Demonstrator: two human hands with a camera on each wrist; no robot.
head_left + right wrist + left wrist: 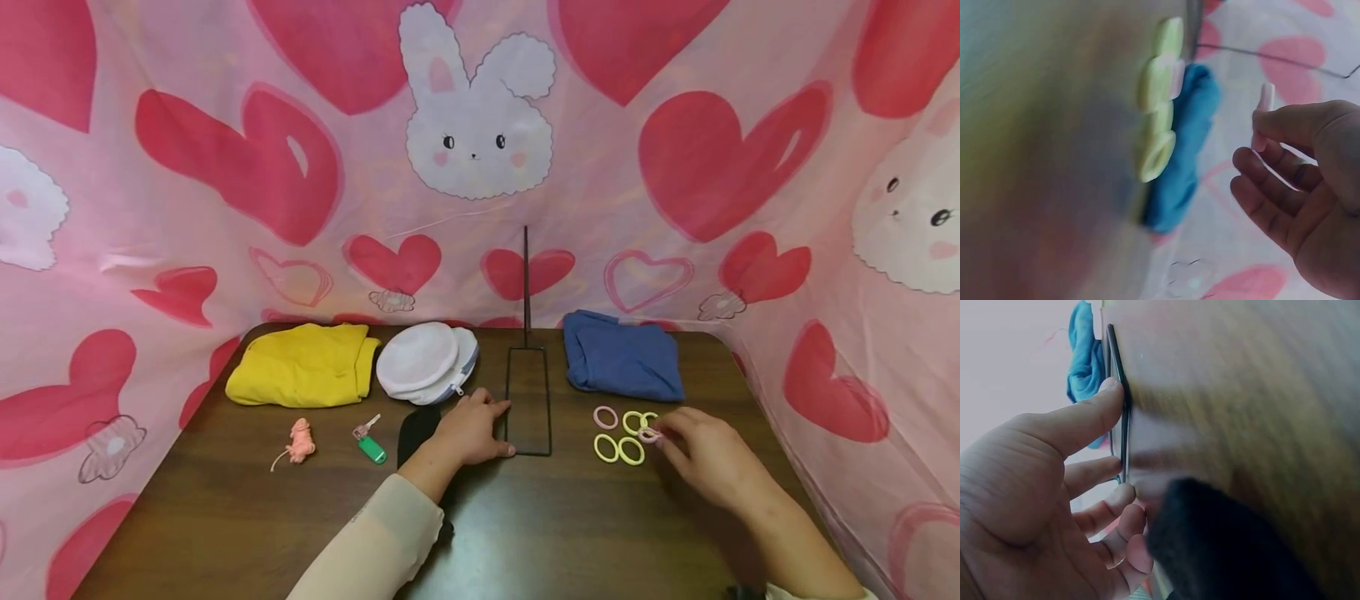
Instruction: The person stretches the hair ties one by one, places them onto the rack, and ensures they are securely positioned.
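Note:
My right hand (708, 454) pinches a small pink ring (1266, 100) between thumb and index finger, lifted above the table. Several pale yellow rings (632, 451) and another pink ring (605, 417) lie just left of that hand. Near the middle stands a black wire stand (550, 400) with a rectangular base and one upright rod (527, 283). My left hand (468, 429) rests its thumb and index fingertips against the left side of the base. In the left wrist view, the thumb (1091, 419) touches the wire and the other fingers are slightly bent.
Along the back lie a folded yellow cloth (303, 367), a white round zippered pouch (420, 358) and a folded blue cloth (622, 354). A pink mouse-shaped toy (301, 442) and a key with a green tag (372, 450) lie left. Black object (417, 429) sits partly behind my left hand.

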